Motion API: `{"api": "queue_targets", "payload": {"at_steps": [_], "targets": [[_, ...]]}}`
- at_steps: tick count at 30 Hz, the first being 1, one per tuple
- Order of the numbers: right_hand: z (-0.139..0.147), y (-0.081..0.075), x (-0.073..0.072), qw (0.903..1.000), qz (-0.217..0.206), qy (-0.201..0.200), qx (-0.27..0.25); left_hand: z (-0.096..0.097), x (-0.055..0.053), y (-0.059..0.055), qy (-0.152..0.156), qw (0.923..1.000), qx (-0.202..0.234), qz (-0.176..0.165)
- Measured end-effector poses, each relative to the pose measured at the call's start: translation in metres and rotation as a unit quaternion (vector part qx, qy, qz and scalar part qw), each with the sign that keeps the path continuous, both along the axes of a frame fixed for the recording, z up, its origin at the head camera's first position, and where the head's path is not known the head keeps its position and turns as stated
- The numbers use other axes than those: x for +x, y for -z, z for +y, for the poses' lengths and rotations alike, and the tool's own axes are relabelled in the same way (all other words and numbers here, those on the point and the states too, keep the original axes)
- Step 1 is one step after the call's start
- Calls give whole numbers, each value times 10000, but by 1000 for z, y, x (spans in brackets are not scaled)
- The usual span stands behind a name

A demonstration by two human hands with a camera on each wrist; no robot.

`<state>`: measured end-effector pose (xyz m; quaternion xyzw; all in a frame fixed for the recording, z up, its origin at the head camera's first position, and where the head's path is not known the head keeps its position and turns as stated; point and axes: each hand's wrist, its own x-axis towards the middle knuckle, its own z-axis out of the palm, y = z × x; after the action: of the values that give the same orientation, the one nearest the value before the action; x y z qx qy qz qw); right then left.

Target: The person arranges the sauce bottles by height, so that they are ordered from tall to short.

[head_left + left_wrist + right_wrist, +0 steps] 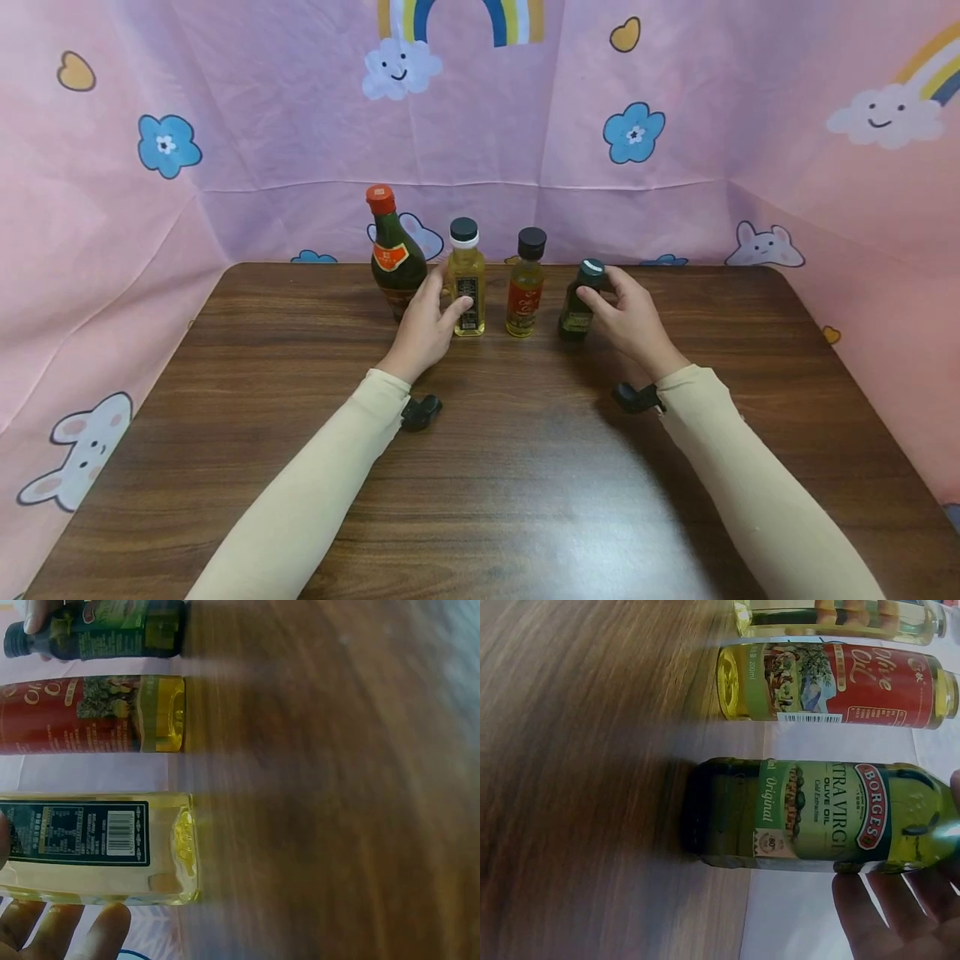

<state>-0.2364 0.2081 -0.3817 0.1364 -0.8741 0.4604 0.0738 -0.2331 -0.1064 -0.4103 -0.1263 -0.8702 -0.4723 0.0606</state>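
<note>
Four bottles would be a count too many, so several bottles stand upright in a row on the wooden table (pixel 480 467). My left hand (pixel 422 329) holds a square clear bottle of pale yellow oil (pixel 470 271) with a dark cap, thumb in front and fingers along its left side. At the right end, my right hand (pixel 633 321) grips a small dark green olive oil bottle (pixel 817 814) near its neck, thumb in front. Between them stands an olive oil bottle with a red label (pixel 523 298), touched by neither hand.
Just left of my left hand is a taller dark green bottle (pixel 390 242) with a red cap, partly hidden by that hand. A pink patterned cloth (pixel 285 125) hangs behind the table and along both sides.
</note>
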Motion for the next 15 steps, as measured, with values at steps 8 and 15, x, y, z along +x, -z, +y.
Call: {"api": "queue_targets", "payload": {"at_steps": [8,15], "targets": [[-1,-2,-5,9998,-41,-97,-193,2,-5,-3,-37,10000,-37,22],[2,-7,-2,9986,133,-152,-488,5,-7,-4,-52,9999,-152,24]]}}
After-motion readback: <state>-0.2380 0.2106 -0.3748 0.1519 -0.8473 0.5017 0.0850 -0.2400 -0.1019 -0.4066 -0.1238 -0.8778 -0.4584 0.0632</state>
